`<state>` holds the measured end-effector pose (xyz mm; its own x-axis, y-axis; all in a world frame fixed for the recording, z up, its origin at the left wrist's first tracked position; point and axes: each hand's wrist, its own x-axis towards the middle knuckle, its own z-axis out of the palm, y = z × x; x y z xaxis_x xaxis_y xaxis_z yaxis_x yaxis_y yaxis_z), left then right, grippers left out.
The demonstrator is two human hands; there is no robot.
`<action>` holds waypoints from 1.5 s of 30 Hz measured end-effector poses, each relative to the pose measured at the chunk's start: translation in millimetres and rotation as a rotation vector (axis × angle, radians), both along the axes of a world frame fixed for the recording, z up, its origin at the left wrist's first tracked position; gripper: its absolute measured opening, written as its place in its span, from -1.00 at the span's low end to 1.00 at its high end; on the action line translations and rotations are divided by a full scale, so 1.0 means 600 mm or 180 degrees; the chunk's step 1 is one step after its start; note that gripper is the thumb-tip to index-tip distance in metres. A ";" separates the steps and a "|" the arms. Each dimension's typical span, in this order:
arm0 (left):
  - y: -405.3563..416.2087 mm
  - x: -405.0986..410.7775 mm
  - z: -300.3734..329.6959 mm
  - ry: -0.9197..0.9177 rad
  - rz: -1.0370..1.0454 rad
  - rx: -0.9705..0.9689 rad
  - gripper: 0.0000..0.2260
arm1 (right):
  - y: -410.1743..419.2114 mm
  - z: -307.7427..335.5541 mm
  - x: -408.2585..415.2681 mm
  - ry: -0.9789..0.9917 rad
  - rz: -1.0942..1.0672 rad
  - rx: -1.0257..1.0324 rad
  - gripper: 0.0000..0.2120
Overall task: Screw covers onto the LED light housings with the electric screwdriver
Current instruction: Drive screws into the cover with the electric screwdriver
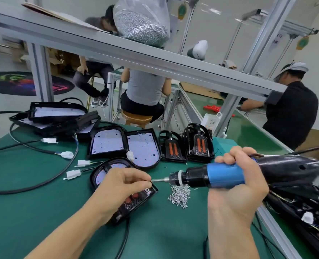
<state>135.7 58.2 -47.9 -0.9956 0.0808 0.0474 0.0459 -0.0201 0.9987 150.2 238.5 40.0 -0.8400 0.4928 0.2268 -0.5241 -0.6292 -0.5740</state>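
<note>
**Screw meets bit over an open housing**

A green felt-like mat covers the table [33, 212], framed by pale aluminium rails under a shelf carrying a clear plastic bag of screws [142, 25]. The right hand [237, 184] wraps its grip round the glossy blue-and-black barrel of the electric screwdriver [224, 175], held nearly level with its slim steel bit pointing left. The left hand [123, 184] pinches something small at the bit's tip, probably a screw, though it is too small to be sure. Under that hand lies a black plastic LED housing [136, 200], rounded at one end. A loose heap of bright little screws [179, 196] sits just beside it on the mat. Further back lie two housings with white LED boards [125, 144], side by side, and next to them ribbed black covers [185, 146] with orange slots.
</note>
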 end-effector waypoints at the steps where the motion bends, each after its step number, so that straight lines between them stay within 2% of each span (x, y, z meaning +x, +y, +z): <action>1: -0.009 0.007 -0.002 -0.0026 0.0020 0.0114 -0.89 | -0.006 -0.005 0.000 0.0090 0.0052 -0.0069 -0.80; 6: -0.040 0.032 -0.005 0.0066 0.0145 0.0230 -0.85 | -0.032 -0.007 0.001 0.0152 0.0349 -0.0064 -0.81; 8: -0.049 0.039 -0.004 0.0118 0.0177 0.0292 -0.90 | -0.045 -0.007 0.005 0.0148 0.0388 0.0036 -0.84; 10: -0.056 0.044 -0.005 0.0173 0.0190 0.0301 -0.85 | -0.055 -0.007 0.005 0.0103 0.0433 0.0045 -0.84; 13: -0.061 0.047 -0.009 0.0219 0.0205 0.0283 -0.90 | -0.061 -0.009 0.004 0.0071 0.0433 0.0062 -0.83; 20: -0.074 0.050 -0.019 0.0274 0.0229 0.0278 -0.87 | -0.075 -0.013 0.006 0.0100 0.0512 0.0140 -0.83; 27: -0.090 0.052 -0.028 0.0416 0.0366 -0.0375 -0.83 | -0.091 -0.025 0.001 0.0089 0.0585 0.0404 -0.83; 31: -0.103 0.045 -0.040 0.0598 0.0756 -0.1374 -0.81 | -0.105 -0.046 -0.002 0.0053 0.0513 0.0824 -0.81; 36: -0.093 0.049 -0.060 0.1145 0.0622 -0.2268 -0.89 | -0.122 -0.067 0.002 0.0112 0.0589 0.1462 -0.76; 39: -0.090 0.049 -0.070 0.1193 0.0569 -0.2494 -0.89 | -0.131 -0.071 0.006 0.0115 0.0661 0.1665 -0.83; 45: -0.088 0.046 -0.074 0.1228 0.0593 -0.2559 -0.88 | -0.139 -0.073 0.008 0.0140 0.0618 0.1884 -0.74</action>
